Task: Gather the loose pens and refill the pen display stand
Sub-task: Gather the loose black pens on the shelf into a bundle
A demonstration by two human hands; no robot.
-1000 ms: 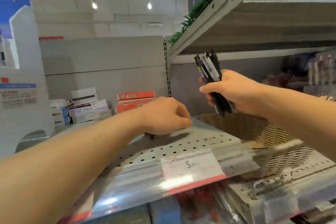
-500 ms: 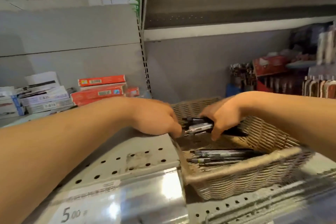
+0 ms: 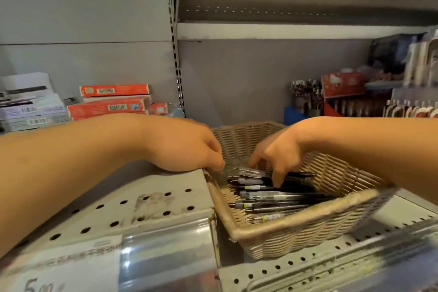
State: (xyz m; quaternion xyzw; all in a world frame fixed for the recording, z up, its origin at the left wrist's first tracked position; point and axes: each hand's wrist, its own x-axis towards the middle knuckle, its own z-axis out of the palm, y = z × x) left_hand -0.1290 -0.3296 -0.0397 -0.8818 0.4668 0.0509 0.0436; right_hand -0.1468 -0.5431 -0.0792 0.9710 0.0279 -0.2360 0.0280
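A: We had the wicker basket (image 3: 294, 232) sitting on the lower perforated shelf (image 3: 355, 251), its left rim tight against the edge of the higher shelf (image 3: 142, 204). No gap on that side. Open room only above the basket and to its right front.

B: Hands?

A: Our left hand (image 3: 187, 147) rested at the basket's left rim, fingers curled down onto the edge. Whether it actually gripped the rim, we couldn't tell. Our right hand (image 3: 277, 152) was down inside the basket, fingers loosely spread, fingertips touching the top pens (image 3: 272, 194).

B: Versus half a second back?

A: Then the right hand still clutched a bundle of pens over the basket. Now the bundle lay loose on the pile, all pens roughly parallel, tips left. Left hand barely moved.

B: Surroundings?

A: Red boxes (image 3: 111, 104) and white boxes (image 3: 28, 106) stacked back left. Pen cups (image 3: 305, 97) and packaged goods (image 3: 412, 106) back right. Upper shelf (image 3: 296, 23) overhung the basket, limiting headroom. Price label (image 3: 61, 268) on the front rail, blurred.
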